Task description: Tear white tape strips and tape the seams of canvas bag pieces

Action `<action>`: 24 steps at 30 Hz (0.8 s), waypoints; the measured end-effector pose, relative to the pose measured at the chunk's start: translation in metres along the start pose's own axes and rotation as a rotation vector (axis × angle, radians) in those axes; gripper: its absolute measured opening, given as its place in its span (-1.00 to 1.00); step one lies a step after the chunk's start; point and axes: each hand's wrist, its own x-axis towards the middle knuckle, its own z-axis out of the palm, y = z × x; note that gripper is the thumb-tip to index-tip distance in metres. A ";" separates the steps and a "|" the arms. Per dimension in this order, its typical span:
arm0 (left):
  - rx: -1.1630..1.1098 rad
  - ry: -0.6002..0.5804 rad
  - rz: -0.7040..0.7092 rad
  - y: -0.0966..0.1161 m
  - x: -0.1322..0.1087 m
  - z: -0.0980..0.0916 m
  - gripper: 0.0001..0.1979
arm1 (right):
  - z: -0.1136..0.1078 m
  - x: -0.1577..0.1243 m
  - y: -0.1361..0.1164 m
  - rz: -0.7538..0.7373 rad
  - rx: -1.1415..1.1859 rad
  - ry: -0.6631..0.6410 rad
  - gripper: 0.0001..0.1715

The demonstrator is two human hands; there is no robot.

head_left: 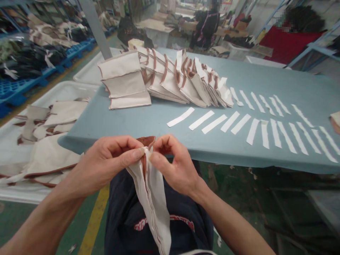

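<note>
Between my hands, over my lap, hangs a folded cream fabric piece (156, 202) with brown edging at its top. My left hand (114, 159) pinches its upper edge between thumb and fingers. On the other side, my right hand (172, 161) has its thumb and fingers closed at the same top edge, close to the left fingertips. A small white bit shows between the fingertips; its kind is unclear. On the table beyond lie stacked cream fabric pieces (130, 85) with brown trim, some with white strips on them.
Loose white strips (202, 119) lie in rows across the blue-green table (148, 124). At left, a white tub (71, 88) holds more cream pieces. Blue pallets (61, 67) carry dark bundles. A person (208, 26) is in the background.
</note>
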 end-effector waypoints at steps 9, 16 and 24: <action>0.203 0.188 0.088 -0.014 -0.003 0.010 -0.71 | 0.017 -0.013 -0.001 -0.046 -0.522 0.043 -0.87; 0.328 0.093 0.090 -0.028 -0.009 0.007 -0.62 | 0.024 -0.012 0.016 0.032 -0.491 -0.033 -0.88; 0.291 0.158 0.147 -0.030 0.001 0.012 -0.62 | 0.021 0.003 0.012 0.244 -0.166 0.029 -0.64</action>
